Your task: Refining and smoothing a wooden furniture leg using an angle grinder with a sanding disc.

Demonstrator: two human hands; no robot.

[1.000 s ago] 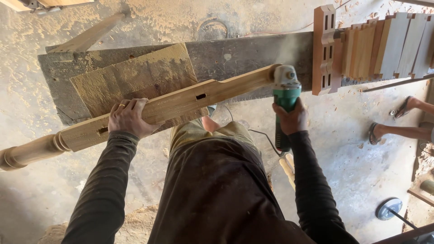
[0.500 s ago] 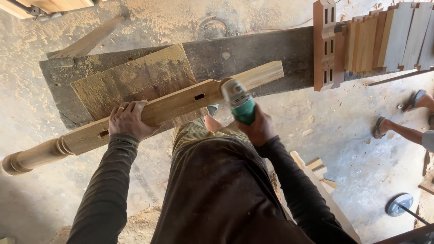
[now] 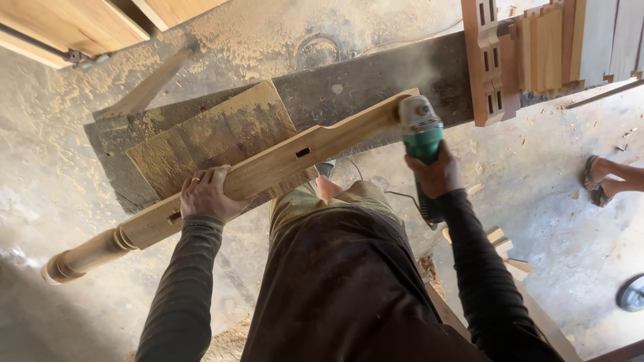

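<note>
Sanding in progress: left hand (image 3: 209,194) closed in a grip over the long pale turned wooden leg (image 3: 268,171), propped slantwise on the knee and the dark dusty plank counter (image 3: 362,80); right hand (image 3: 437,175) clamped round the green angle grinder (image 3: 422,137), its head on the leg's far square end, dust flying. Judging by that, the near turned end is not yet reached. No containers visible; stacked carved wooden slats (image 3: 537,53) lie beyond.

The turned wooden post (image 3: 248,177) lies slantwise across the desk (image 3: 349,87) before you, your left hand (image 3: 209,196) on its middle. Your right hand (image 3: 437,175) holds the angle grinder (image 3: 421,131) against its far right end, left of the stacked wooden parts (image 3: 537,53).
</note>
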